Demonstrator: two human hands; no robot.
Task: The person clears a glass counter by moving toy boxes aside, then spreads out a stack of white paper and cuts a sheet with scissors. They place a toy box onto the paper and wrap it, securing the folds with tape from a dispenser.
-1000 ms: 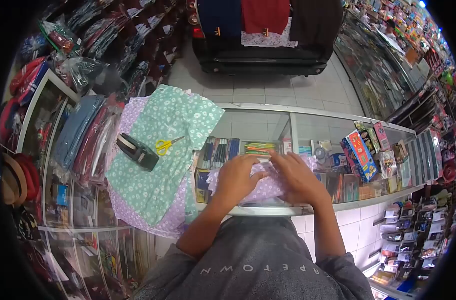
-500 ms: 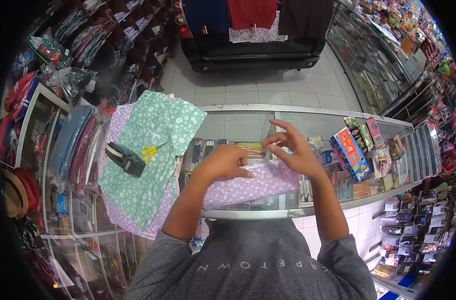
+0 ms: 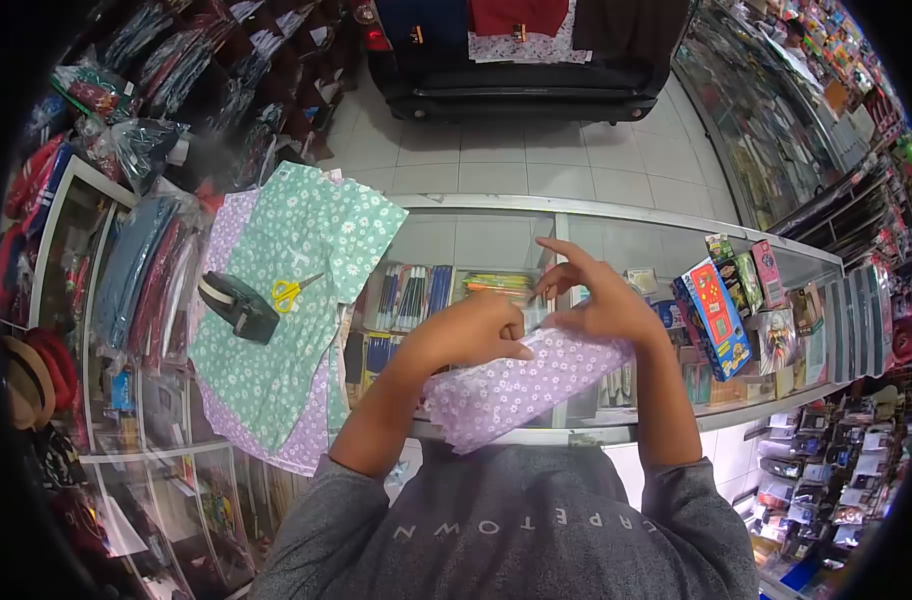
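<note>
My left hand (image 3: 471,330) is closed on the far edge of a folded lilac cloth with white flowers (image 3: 526,385), its thumb lying on top. Over the cloth's right end is my right hand (image 3: 606,300), touching its upper edge, with the index finger stretched out and the fingers apart. The cloth is tilted, its left end hanging lower toward my body. To the left lies a green flowered cloth (image 3: 286,380) over more lilac cloth (image 3: 221,410). A black tape dispenser (image 3: 241,308) and yellow-handled scissors (image 3: 288,293) rest on the green cloth.
Beneath my hands is a glass display counter (image 3: 476,205) with pens (image 3: 414,295) inside. On its right stand a blue boxed toy (image 3: 713,320) and other small packages. Plastic-wrapped garments (image 3: 141,270) are piled at the left. Beyond the counter is a black vehicle's rear bumper (image 3: 526,100).
The folded lilac cloth has tilted, with its left end dropping toward me and its right end rising. Both hands have shifted slightly right with it. The camera view has also moved a little.
</note>
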